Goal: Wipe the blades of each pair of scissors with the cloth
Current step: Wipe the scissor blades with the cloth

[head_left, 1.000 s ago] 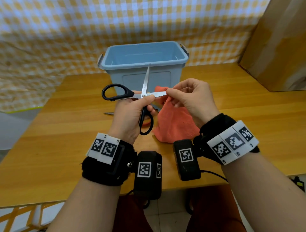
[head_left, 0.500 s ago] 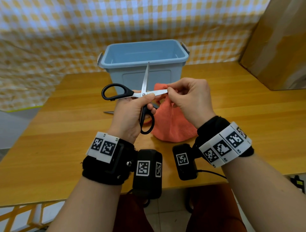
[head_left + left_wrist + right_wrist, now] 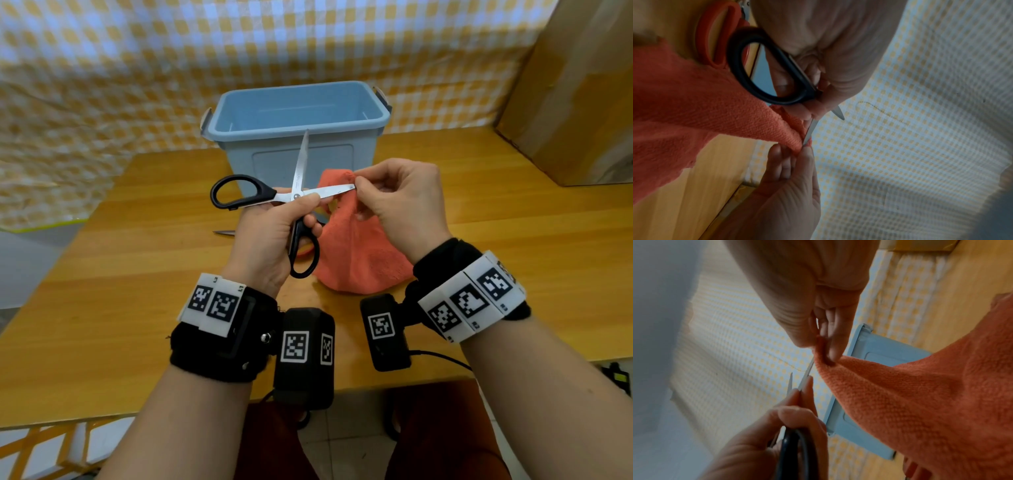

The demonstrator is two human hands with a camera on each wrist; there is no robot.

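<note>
Left grip clamps the black scissors at the pivot, blades splayed, in front of the blue bin. My right grip pinches the orange cloth — it has slid out to the blade tip since a second ago. I judge this stroke nearly done; the orange-handled pair on the bench waits.

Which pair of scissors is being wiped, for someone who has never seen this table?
Start at the blue bin on the wooden table. In front of it, the left hand holds the black-handled scissors open, one blade inside the orange cloth. The other pair lies on the table, orange-handled.
</note>
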